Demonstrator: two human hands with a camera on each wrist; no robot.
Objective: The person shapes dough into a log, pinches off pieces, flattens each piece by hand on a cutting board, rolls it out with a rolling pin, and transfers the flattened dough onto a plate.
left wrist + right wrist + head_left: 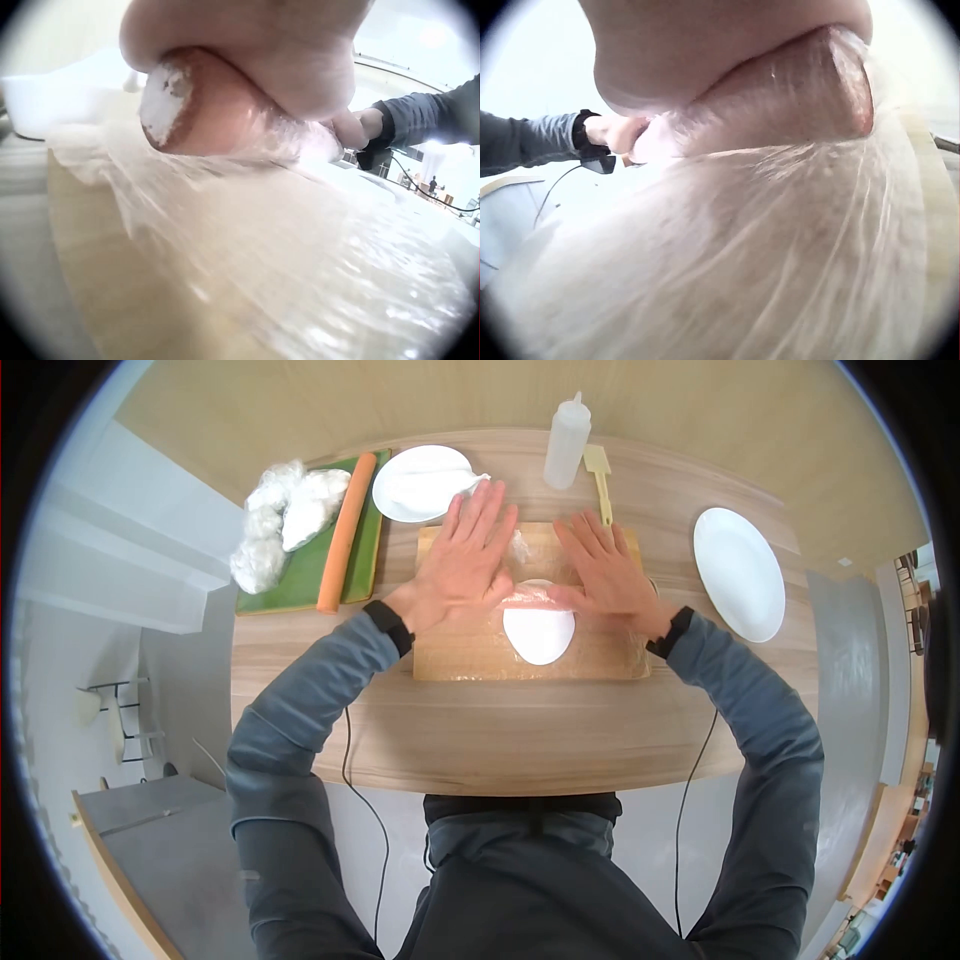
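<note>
Both hands lie palm down on a short rolling pin (528, 598) wrapped in clear plastic, fingers straight and pointing away from the body. My left hand (460, 565) presses on its left part and my right hand (608, 575) on its right part. In the left wrist view the rolling pin (217, 112) shows a whitened end beneath the palm. Under it lies a flat white round of dough (540, 638), most of it on the near side. Clear wrap (780, 225) stretches wrinkled over the wooden board (450, 655) below.
At the back left, a green tray (362, 560) bears a long orange rolling pin (347, 530) and plastic-wrapped white bundles (268, 525). A white plate (392, 500) with white pieces stands behind my left hand. Further right are a squeeze bottle (567, 445), a yellow spatula (598, 465) and a white oval plate (740, 575).
</note>
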